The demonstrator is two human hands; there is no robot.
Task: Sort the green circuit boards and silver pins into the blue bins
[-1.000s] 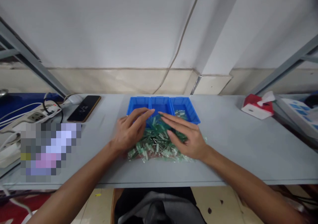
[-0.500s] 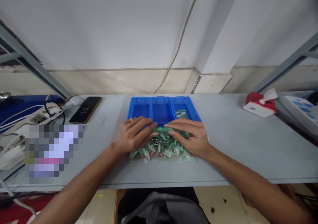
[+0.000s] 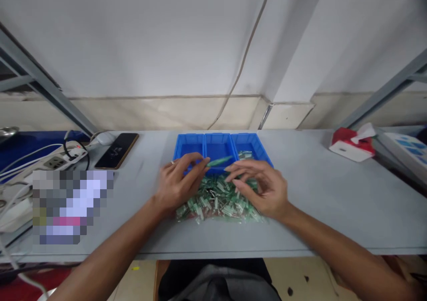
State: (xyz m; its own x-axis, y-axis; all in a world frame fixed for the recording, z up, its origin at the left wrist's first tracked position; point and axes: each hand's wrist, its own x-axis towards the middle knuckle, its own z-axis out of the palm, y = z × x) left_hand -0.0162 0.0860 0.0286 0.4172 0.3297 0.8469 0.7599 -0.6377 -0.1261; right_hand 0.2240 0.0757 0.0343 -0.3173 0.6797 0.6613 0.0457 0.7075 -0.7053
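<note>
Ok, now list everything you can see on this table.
Blue plastic tray: one, three compartments, back centre of the grey table.
Small green-and-silver parts: one heap, too many to count, in front of the tray.
Small green-and-silver batch: one, in the tray's right compartment.
Elongated green piece: one, at the left fingertips, above the tray.
Smartphone: one, black, back left.
Power strip: one, white, far left.
Tissue box: one, red and white, back right.
Left hand: by the tray's front edge.
Right hand: above the heap.

Left arm [image 3: 110, 243] and right arm [image 3: 333, 247] both reaching in bare from the near side, left hand [image 3: 182, 185] loosely curled, right hand [image 3: 263, 189] kinda clawed, just apart.
</note>
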